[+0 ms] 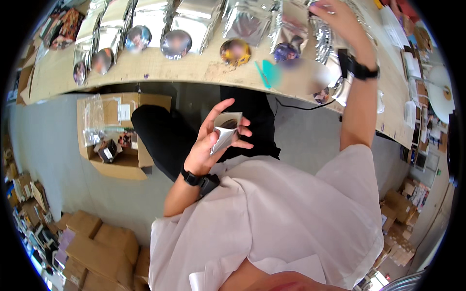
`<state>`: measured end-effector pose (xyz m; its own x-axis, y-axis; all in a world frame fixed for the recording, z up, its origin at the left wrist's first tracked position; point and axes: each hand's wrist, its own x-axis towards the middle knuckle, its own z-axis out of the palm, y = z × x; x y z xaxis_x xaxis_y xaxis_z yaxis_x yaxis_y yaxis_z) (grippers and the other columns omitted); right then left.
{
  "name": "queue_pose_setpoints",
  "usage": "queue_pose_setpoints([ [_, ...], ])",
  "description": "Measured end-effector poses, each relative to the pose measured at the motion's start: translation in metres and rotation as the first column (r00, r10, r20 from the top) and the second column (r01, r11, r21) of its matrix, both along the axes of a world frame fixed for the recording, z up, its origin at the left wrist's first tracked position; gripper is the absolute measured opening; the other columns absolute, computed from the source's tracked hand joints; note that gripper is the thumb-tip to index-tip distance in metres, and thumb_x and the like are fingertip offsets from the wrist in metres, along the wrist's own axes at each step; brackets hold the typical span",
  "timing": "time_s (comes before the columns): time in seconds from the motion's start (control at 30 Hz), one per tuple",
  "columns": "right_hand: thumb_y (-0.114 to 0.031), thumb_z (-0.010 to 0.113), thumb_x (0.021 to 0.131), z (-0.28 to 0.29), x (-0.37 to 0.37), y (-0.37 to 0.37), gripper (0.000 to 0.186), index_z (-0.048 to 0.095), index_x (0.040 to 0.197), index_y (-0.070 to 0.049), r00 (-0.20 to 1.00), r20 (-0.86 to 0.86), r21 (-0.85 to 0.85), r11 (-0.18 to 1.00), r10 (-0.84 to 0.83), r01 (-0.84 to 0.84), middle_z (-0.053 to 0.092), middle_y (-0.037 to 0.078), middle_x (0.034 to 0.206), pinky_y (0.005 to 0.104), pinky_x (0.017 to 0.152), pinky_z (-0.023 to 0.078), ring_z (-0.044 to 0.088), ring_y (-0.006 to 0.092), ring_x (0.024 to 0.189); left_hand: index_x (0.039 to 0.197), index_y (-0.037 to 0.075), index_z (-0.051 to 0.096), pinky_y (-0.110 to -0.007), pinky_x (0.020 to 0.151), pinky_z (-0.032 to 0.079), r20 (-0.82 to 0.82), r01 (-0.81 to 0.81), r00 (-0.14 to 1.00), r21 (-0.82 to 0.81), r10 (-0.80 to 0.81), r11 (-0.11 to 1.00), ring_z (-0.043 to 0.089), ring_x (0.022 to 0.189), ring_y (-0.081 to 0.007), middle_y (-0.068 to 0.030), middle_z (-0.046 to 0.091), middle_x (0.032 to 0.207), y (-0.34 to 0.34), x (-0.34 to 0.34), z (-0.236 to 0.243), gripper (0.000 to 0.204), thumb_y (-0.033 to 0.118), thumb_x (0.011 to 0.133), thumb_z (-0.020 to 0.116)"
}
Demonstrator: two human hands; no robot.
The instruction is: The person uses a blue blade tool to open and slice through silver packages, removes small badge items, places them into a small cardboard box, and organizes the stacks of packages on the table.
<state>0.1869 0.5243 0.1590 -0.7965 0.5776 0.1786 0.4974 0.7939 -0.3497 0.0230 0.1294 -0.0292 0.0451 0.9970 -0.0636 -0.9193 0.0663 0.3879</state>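
My left hand [204, 140] grips a small silver foil pouch [224, 138] above my lap, its mouth open with something dark inside. My right hand [335, 19] reaches to the desk's far right, fingers curled at the foil pouches; what they hold is too small to make out. Rows of silver pouches [189, 22] lie on the wooden desk [174, 72], with round picture badges [175, 44] at their near ends. A teal object [268, 72] lies near the front edge.
An open cardboard box [114, 167] with bagged items is on the floor left of my legs. Stacked cartons [102, 237] stand at lower left and more boxes [400, 208] at right. A black cable [306, 107] hangs below the desk edge; a white lamp-like object [439, 92] is at far right.
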Motion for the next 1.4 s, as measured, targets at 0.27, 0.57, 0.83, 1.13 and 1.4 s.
queue_pose_setpoints([
  [0.27, -0.003, 0.083, 0.086, 0.003, 0.012, -0.209, 0.014, 0.079, 0.099, -0.007, 0.954, -0.217, -0.36, 0.891, 0.209, -0.277, 0.07, 0.004, 0.098, 0.031, 0.068, 0.052, 0.066, 0.017, 0.083, 0.169, 0.008, 0.024, -0.056, 0.108, 0.058, -0.084, 0.094, 0.993, 0.149, -0.082, 0.984, 0.069, 0.127, -0.0405, -0.0306, 0.067, 0.134, 0.005, -0.012, 0.017, 0.131, 0.021, 0.068, 0.106],
  [0.57, -0.001, 0.082, 0.082, -0.047, -0.015, -0.232, 0.015, 0.073, 0.094, -0.002, 0.869, -0.253, -0.369, 0.788, 0.425, -0.493, 0.064, 0.008, 0.093, 0.0376, 0.069, 0.052, 0.066, 0.0258, 0.086, 0.168, 0.008, 0.027, -0.057, 0.105, 0.059, -0.064, 0.156, 0.986, 0.061, -0.152, 0.986, 0.07, 0.122, -0.0425, -0.0287, 0.063, 0.142, 0.002, -0.006, 0.019, 0.125, 0.025, 0.07, 0.103],
  [0.83, -0.009, 0.07, 0.102, -0.045, -0.016, -0.182, 0.013, 0.072, 0.104, 0.003, 0.952, -0.259, -0.341, 0.906, 0.165, -0.25, 0.07, 0.008, 0.09, 0.0315, 0.074, 0.05, 0.064, 0.0173, 0.081, 0.167, 0.013, 0.021, -0.061, 0.082, 0.068, 0.072, 0.169, 0.983, -0.015, -0.168, 0.985, 0.071, 0.115, -0.0463, -0.0324, 0.061, 0.136, -0.006, 0.015, -0.007, 0.125, 0.066, 0.078, 0.092],
  [1.13, -0.009, 0.072, 0.1, -0.052, -0.027, -0.193, 0.01, 0.075, 0.103, 0.001, 0.943, -0.265, -0.505, 0.804, 0.202, -0.314, 0.074, 0.008, 0.092, 0.0329, 0.076, 0.053, 0.069, 0.0218, 0.082, 0.159, -0.002, 0.036, -0.054, 0.071, 0.07, 0.001, 0.17, 0.985, -0.086, -0.171, 0.982, 0.069, 0.115, -0.0444, -0.0299, 0.058, 0.139, -0.006, 0.009, -0.002, 0.122, 0.076, 0.079, 0.085],
  [1.4, -0.004, 0.068, 0.098, -0.056, -0.025, -0.236, 0.012, 0.078, 0.103, -0.001, 0.921, -0.211, -0.608, 0.693, 0.329, -0.387, 0.067, 0.009, 0.094, 0.0382, 0.073, 0.055, 0.069, 0.0252, 0.075, 0.17, 0.009, 0.022, -0.062, 0.084, 0.07, -0.006, 0.119, 0.993, -0.081, -0.12, 0.99, 0.066, 0.129, -0.0427, -0.0207, 0.052, 0.152, -0.004, 0.009, 0.012, 0.133, 0.072, 0.074, 0.091],
])
